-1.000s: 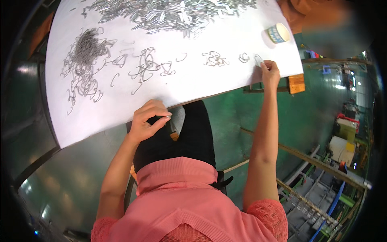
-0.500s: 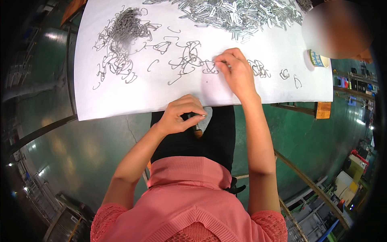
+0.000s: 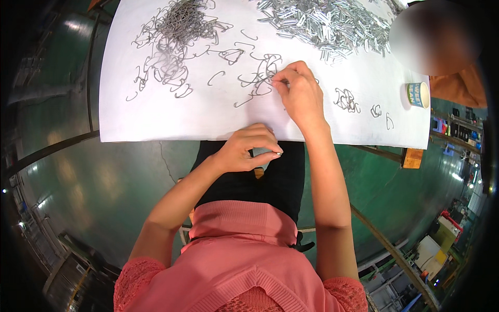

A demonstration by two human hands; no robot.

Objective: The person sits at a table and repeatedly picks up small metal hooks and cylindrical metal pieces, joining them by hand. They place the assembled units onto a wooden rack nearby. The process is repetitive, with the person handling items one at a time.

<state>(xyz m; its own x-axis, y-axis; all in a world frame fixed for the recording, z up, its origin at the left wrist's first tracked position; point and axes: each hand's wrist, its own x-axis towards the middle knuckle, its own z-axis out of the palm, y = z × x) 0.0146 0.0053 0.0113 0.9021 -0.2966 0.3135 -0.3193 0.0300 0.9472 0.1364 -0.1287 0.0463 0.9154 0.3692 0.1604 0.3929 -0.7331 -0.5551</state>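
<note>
A white desk (image 3: 156, 117) fills the upper part of the frame, its near edge running across the middle. On it, at upper left, lies a tangle of bent wire hooks (image 3: 174, 31), with loose hooks (image 3: 215, 78) scattered below and to its right. At top centre-right sits a heap of straight metal clips (image 3: 332, 23). A paper cup (image 3: 417, 94) stands near the right edge, small hook clusters (image 3: 347, 100) just left of it.

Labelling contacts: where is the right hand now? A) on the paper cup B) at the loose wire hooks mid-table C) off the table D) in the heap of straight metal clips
B: the right hand pinches at the loose wire hooks mid-sheet, well short of the paper cup.
</note>
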